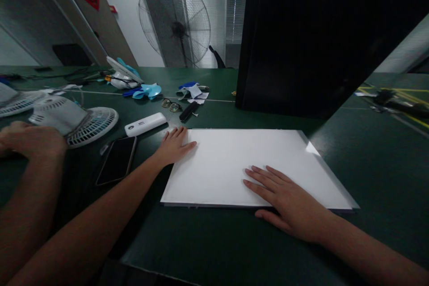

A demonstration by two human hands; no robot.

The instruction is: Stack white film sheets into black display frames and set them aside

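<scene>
A wide white sheet or thin flat panel lies on the dark green table before me, with a clear strip showing along its right edge. My left hand rests at its far left corner, fingers spread and pointing away from me. Over the near edge, right of the middle, my right hand lies flat on the white surface with fingers stretched out, its thumb off the edge above the table. Neither hand grips anything. Left of my left hand are a dark-screened phone and a white oblong device.
Another person's hand is at the left, beside a white fan. Glasses, a black case and light-blue items lie farther back. A large black box-like panel stands behind the sheet at the right.
</scene>
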